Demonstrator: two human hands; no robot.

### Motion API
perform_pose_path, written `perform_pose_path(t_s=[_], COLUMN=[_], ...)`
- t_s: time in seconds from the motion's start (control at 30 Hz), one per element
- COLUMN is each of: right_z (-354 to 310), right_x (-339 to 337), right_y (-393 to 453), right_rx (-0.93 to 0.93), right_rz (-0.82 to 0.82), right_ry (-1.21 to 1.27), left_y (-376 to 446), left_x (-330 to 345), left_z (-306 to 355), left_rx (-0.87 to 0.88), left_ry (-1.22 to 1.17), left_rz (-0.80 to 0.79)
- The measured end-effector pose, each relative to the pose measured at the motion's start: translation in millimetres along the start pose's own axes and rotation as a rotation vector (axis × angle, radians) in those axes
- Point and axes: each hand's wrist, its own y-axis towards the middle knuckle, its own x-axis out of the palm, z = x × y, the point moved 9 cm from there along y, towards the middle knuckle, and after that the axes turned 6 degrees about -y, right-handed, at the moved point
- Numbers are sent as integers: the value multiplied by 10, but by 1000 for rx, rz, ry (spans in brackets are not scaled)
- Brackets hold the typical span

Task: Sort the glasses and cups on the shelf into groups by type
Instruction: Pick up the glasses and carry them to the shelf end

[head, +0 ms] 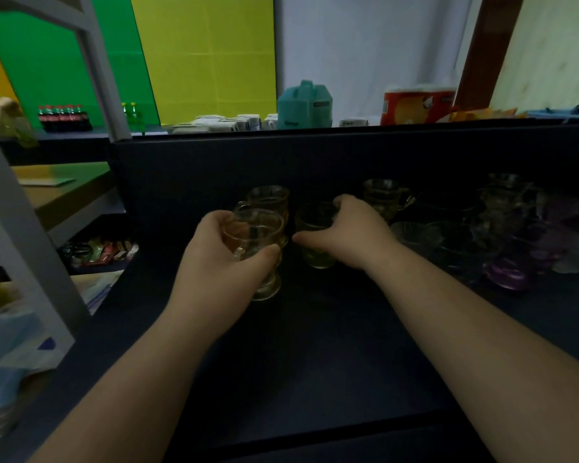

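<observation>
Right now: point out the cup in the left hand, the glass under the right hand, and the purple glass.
Footed amber cup [259, 228]: head view, on its bowl.
Amber tumbler [316, 255]: head view, on its side wall.
Purple glass [507, 274]: head view, on its lower body.

Dark navy shelf [315, 345]. On it: amber-tinted clear footed cup [258, 242]; a second amber cup [269, 198] behind it; yellow-green tinted glass [315, 238] right of it; purple-tinted glasses [508, 272] far right. Beyond the shelf: green panel [64, 71], yellow panel [208, 61], teal container [303, 106].
</observation>
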Motion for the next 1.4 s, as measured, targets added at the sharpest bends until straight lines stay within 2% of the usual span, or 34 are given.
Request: perform_pose_path(t_s=[0.3,0.67,0.87,1.07,1.4], right_z=[97,1133,2068,3248,4828], right_x=[-617,-1303,-1910,-2767,-3883], right_y=[-813,-1605,-1969,-2405,-2782], right_rx=[-55,50,110,188,243], right_rz=[122,250,344,482,574], right_ry=[81,412,662,654,596], left_y=[-154,-663,-1022,-1513,-2030], left_x=[155,1121,2082,3422,5263], left_z=[171,811,1227,1700,2296], left_rx=[77,218,245,260,224], left_ry=[2,-75,-93,-150,-239], left_rz=[-116,-276,-379,-495,-567])
